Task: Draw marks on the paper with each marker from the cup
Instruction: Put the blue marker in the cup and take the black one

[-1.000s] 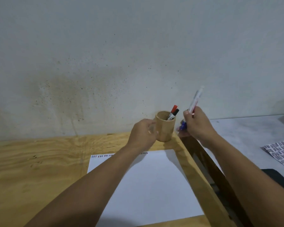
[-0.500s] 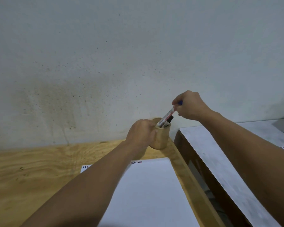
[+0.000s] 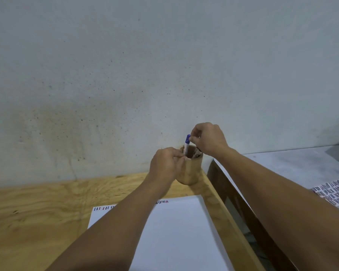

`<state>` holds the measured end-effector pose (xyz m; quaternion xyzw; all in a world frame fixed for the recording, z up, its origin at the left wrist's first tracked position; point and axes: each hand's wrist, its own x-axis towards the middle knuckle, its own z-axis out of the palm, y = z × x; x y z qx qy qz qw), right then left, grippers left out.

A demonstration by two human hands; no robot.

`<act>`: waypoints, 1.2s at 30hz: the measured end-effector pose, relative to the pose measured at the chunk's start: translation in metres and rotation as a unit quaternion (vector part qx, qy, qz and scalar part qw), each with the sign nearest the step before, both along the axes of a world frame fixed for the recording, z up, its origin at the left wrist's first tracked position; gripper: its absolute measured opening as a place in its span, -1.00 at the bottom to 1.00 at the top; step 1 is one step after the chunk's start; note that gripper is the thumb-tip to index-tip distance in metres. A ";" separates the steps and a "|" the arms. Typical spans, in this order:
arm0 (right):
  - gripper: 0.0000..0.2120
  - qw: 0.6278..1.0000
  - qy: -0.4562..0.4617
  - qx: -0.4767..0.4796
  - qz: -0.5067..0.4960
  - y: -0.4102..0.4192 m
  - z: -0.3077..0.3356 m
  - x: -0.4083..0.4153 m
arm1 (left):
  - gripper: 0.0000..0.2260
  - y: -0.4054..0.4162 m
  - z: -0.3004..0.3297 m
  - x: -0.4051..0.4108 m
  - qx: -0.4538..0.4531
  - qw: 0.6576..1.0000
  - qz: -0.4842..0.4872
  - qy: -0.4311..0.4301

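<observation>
A wooden cup [image 3: 191,171] stands at the far right corner of the plywood table, close to the wall. My left hand [image 3: 164,165] grips its near rim. A blue-capped marker [image 3: 187,142] stands upright in the cup, cap up. My right hand [image 3: 209,138] hovers above the cup, thumb and forefinger pinched on the marker's cap. Other markers [image 3: 197,153] lie low inside the cup, mostly hidden by that hand. The white paper [image 3: 180,231] lies in front of the cup, with a row of short coloured marks [image 3: 161,202] along its far edge.
The plywood table [image 3: 37,212] ends at the grey wall [image 3: 164,75]. A gap separates it from a grey table [image 3: 282,165] on the right. A sheet covered with dark marks [image 3: 333,194] lies on that grey table.
My right hand carried the blue marker from beside the cup up over it and lowered it in, cap up. My left hand stayed on the cup.
</observation>
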<state>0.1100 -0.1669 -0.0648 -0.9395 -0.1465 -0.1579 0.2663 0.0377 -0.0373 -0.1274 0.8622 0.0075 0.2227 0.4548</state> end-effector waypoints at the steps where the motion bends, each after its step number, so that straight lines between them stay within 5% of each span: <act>1: -0.93 1.000 0.000 0.012 0.003 -0.002 -0.003 0.001 | -0.83 0.000 -0.001 0.000 0.005 1.000 0.001 -0.003; 5: -0.74 0.993 -0.020 0.117 -0.028 -0.013 -0.011 -0.006 | -0.82 0.000 0.001 -0.003 0.017 1.000 0.004 -0.009; 8: -0.58 0.985 0.047 0.138 -0.097 -0.022 -0.026 -0.011 | -0.82 -0.001 0.002 -0.004 0.023 1.000 0.007 -0.016; 20: -0.80 0.943 0.097 0.302 -0.098 -0.017 -0.050 -0.019 | -0.81 -0.003 0.002 -0.007 0.036 0.999 0.016 -0.024; 30: -0.89 0.905 -0.058 0.421 0.032 -0.018 0.017 -0.035 | -0.61 0.002 0.016 -0.017 0.137 0.989 -0.055 0.025; 33: -0.88 0.920 -0.053 0.376 0.098 -0.014 0.029 -0.050 | -0.58 0.005 0.028 -0.020 0.079 0.996 -0.050 0.008; 36: -0.81 0.952 -0.015 0.274 0.132 -0.014 0.023 -0.063 | -0.68 0.011 0.045 -0.024 -0.090 0.995 -0.032 -0.015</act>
